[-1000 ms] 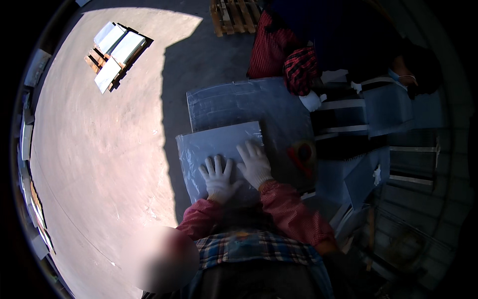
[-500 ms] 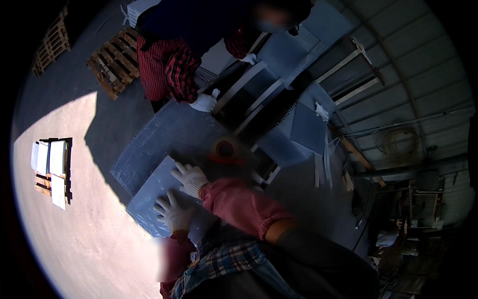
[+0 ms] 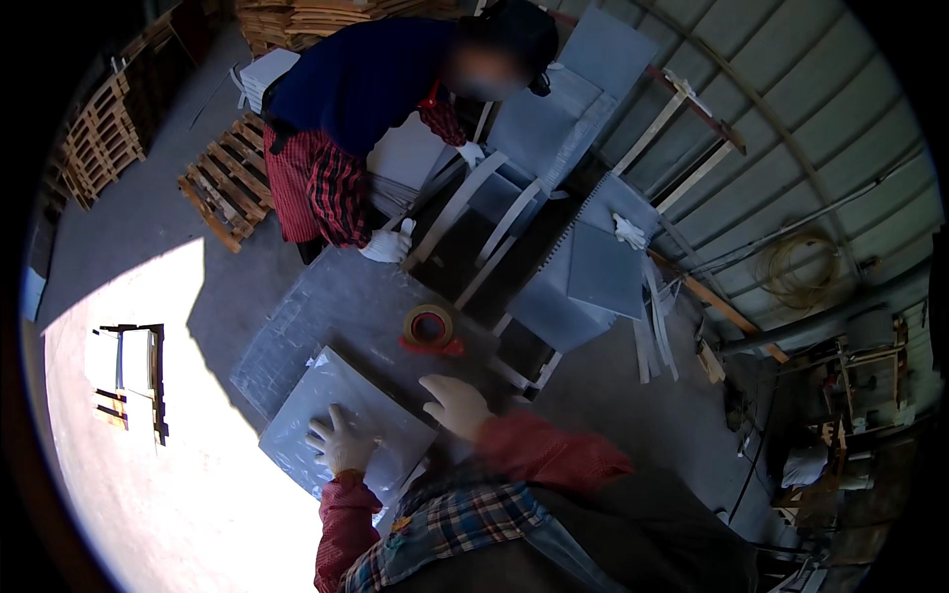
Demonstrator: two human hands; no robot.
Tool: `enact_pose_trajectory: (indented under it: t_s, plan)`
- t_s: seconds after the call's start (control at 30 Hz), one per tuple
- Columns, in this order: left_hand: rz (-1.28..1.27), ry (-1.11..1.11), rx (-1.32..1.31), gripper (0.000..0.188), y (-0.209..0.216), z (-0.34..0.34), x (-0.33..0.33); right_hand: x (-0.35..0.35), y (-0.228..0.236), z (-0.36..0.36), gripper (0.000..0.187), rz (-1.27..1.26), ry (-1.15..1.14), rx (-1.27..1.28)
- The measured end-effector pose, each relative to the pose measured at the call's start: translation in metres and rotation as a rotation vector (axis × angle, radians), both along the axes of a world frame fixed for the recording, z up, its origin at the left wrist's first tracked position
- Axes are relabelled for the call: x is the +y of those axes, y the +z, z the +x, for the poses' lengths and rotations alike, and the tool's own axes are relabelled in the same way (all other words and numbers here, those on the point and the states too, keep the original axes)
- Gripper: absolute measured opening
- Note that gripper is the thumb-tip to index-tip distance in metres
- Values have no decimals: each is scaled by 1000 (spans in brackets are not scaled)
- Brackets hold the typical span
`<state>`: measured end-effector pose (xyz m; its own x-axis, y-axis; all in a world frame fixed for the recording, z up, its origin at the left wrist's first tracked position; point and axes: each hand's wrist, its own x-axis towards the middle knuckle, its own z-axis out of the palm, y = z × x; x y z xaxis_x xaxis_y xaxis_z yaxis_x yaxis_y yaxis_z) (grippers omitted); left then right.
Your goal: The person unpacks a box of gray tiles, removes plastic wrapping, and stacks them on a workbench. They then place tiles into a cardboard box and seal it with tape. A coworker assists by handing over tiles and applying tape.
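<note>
1. The left hand [image 3: 342, 443] is gloved in white; its fingers are spread wide and laid flat on the panel [image 3: 381, 403], with nothing gripped.
2. The right hand [image 3: 457, 407], also gloved, is held just past the panel's right edge. Its fingers are partly extended toward the upper left, and nothing is seen in them. Whether any surface is touched by them cannot be told.
3. The panel, grey and covered in glossy film, is seen under the left fingers, extending beyond their tips and to their right. It is laid askew on the table [image 3: 341, 292].
4. A tape roll [image 3: 409, 324] is noted just beyond the right fingertips, apart from them, with a red part at its lower side.
5. A co-worker [image 3: 361, 84] is seen bent over beyond both hands' fingers, white gloves worn; the nearer glove [image 3: 384, 245] is placed at the table's far edge.
6. Grey sheets [image 3: 605, 269] are found well to the right of the right fingers; a pallet [image 3: 229, 183] is noted far beyond the left fingers.
</note>
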<state>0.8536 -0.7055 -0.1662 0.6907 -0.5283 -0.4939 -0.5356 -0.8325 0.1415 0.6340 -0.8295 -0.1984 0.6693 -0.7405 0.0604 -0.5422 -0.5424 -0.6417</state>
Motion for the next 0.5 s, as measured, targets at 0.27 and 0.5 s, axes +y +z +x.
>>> enact_pose_trajectory:
  t_s: [0.27, 0.5]
  plan:
    - [44, 22, -5, 105, 6, -13, -12, -21, -2, -77, 44, 71, 78, 18]
    - [86, 35, 21, 109, 16, -23, -22, -55, -13, -114, 43, 177, 100, 9]
